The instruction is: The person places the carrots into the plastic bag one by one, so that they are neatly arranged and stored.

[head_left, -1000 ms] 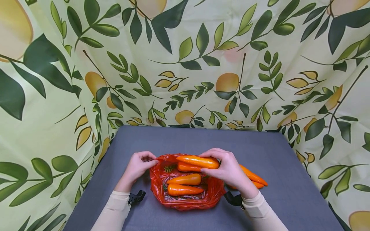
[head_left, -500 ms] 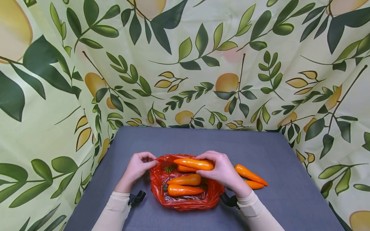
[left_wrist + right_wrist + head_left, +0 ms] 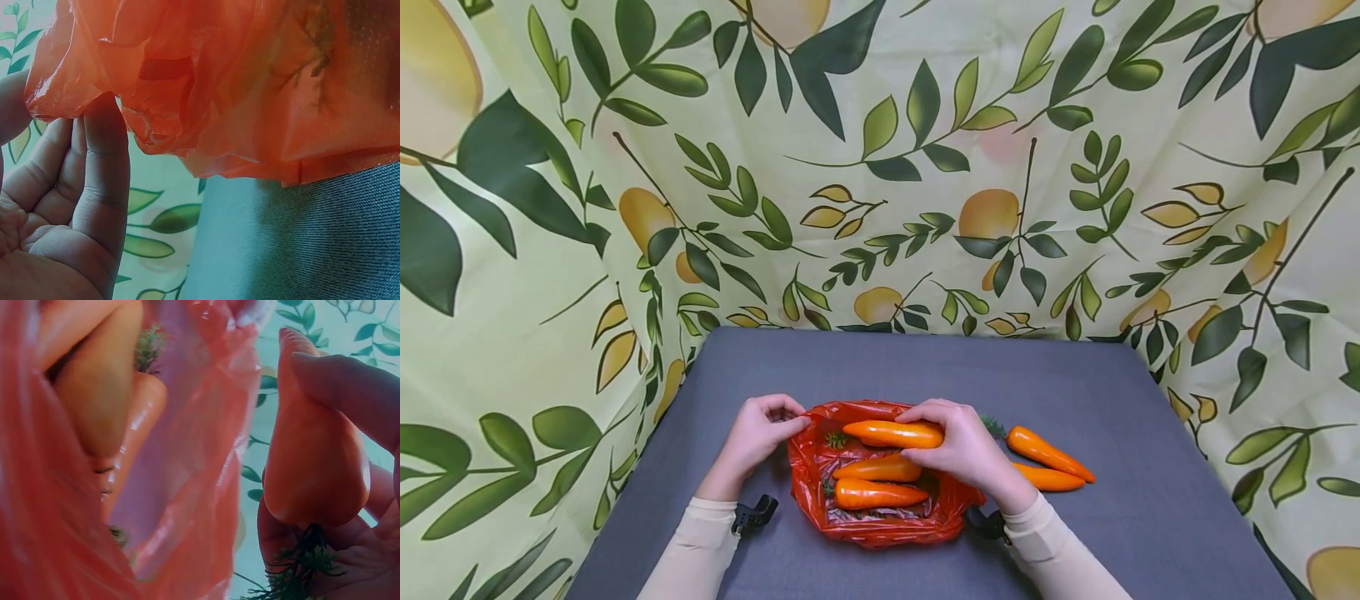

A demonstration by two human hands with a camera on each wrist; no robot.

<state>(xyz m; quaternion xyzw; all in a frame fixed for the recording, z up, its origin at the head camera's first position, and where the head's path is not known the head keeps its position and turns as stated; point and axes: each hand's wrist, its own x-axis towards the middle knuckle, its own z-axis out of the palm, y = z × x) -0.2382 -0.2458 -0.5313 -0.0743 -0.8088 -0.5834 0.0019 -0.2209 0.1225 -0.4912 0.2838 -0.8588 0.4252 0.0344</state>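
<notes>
A red plastic bag lies on the table with its mouth spread wide. My left hand pinches its left rim between thumb and fingers; the left wrist view shows the thin film hanging from the fingertips. Over the bag's far side, my right hand grips an orange carrot by its thick end, narrow tip pointing left. In the right wrist view a green leafy top sticks out of that carrot below the fingers. Inside the bag are several carrots, including a near one and one behind it.
Right of the bag, two more carrots lie on the grey table, partly behind the right forearm, with a green sprig showing. A black strap mount sits at the left wrist. Leaf-patterned fabric encloses the table behind and at the sides.
My right hand has carried the carrot left and slightly down over the bag, now covering the carrot beneath it. More of the carrots on the table shows. The left hand stays at the rim.
</notes>
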